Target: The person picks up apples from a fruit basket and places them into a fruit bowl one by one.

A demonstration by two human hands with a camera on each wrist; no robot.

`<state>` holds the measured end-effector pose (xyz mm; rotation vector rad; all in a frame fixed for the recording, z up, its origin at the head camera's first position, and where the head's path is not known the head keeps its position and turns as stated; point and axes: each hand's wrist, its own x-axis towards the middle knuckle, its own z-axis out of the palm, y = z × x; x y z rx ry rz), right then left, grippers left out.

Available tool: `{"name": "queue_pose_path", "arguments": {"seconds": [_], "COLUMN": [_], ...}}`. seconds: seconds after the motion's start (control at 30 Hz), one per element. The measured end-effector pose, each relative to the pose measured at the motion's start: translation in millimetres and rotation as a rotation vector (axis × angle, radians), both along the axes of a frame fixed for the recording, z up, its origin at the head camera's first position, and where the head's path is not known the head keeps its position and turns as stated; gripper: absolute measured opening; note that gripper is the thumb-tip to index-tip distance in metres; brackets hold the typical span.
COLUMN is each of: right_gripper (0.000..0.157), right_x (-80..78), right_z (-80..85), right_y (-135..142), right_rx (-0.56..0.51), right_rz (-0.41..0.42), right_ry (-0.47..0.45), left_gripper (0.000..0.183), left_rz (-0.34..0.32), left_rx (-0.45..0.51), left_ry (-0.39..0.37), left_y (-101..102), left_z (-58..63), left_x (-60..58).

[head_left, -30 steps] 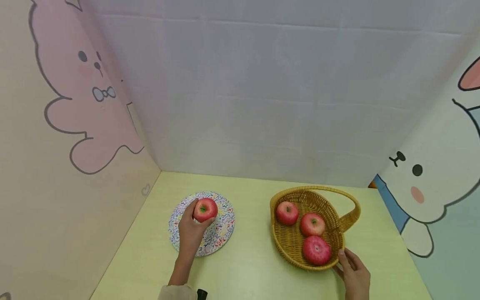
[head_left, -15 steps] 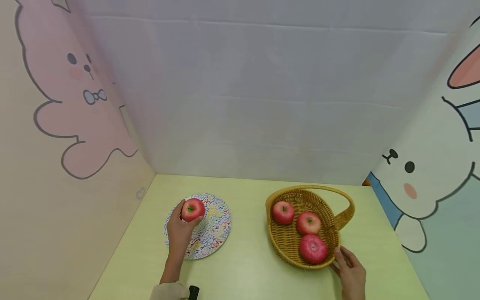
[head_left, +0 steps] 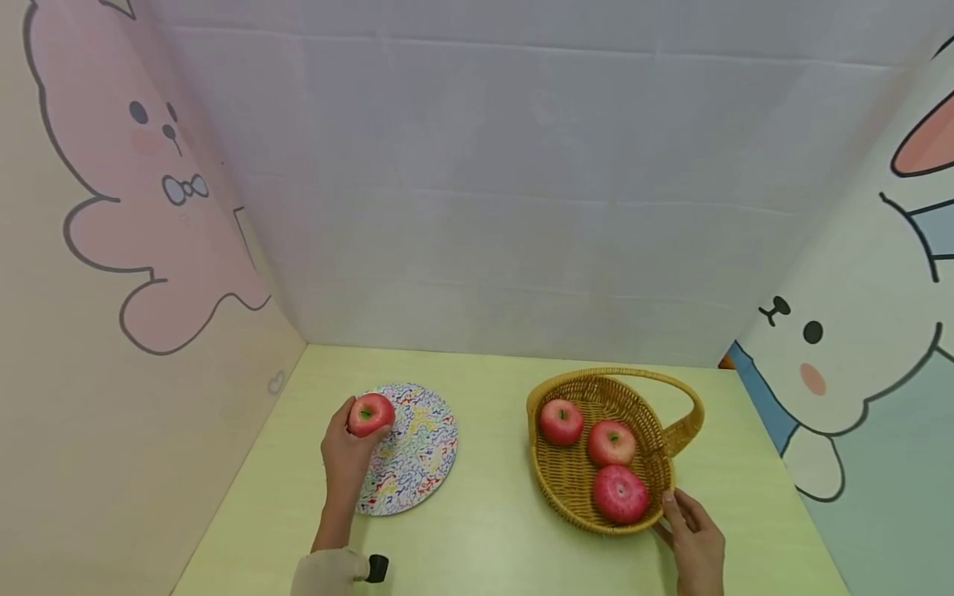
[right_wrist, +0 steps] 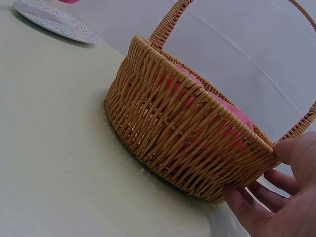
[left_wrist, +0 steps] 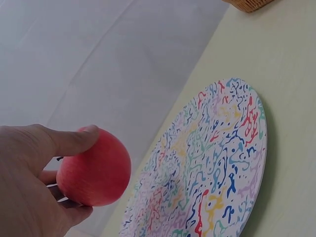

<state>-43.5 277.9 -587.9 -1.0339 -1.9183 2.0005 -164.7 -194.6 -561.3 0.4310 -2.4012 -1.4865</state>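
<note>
Shifted left since earlier, left hand (head_left: pixel 346 454) with apple (head_left: pixel 372 415): wicker basket (head_left: pixel 572 480) toward the tabletop's (head_left: pixel 499 538) right edge, right hand (head_left: pixel 695 538) pinching its rim; patterned plate (head_left: pixel 419 455) toward left edge; apple above plate's left rim, gripped between left thumb and fingers.

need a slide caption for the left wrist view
Left hand gripping an apple near a patterned plate, basket at the top edge.

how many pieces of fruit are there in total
4 visible: the left hand holds one red fruit, and the wicker basket holds a far-left fruit, a middle fruit and a pinker near fruit.
</note>
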Motion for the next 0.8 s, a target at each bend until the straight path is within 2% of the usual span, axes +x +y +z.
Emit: {"name": "queue_pose_path", "arguments": {"seconds": [0.1, 0.27, 0.37, 0.47, 0.6, 0.7, 0.8], "right_gripper": [0.066, 0.064, 0.065, 0.054, 0.053, 0.067, 0.066], "right_x": [0.7, 0.7, 0.5, -0.5, 0.0, 0.8, 0.2], "right_z": [6.2, 6.7, 3.2, -3.9, -7.7, -3.0, 0.4], "right_y": [-3, -4, -2, 2, 3, 1, 0], "right_rx": [-0.006, -0.006, -0.003, -0.027, -0.031, -0.005, 0.010], "right_rz": [0.005, 0.025, 0.029, 0.001, -0.010, 0.004, 0.004], "right_ry": [-0.023, -0.033, -0.027, -0.018, 0.013, 0.009, -0.029], "left_gripper": [0.080, 0.080, 0.081, 0.082, 0.082, 0.082, 0.082], "left_rz": [-0.001, 0.012, 0.015, 0.007, -0.001, -0.002, -0.008], "left_rx": [0.005, 0.020, 0.031, 0.033, 0.036, 0.043, 0.040], "left_ry": [-0.004, -0.022, -0.032, -0.042, -0.057, -0.067, -0.062], "left_y": [-3, -8, -11, -12, -14, -14, -15], "left_z": [-2.2, -6.1, -10.2, -14.8, -20.9, -24.6, -28.6], "left_x": [-2.3, -6.2, -8.6, -11.6, -15.2, -17.0, -18.7]}}
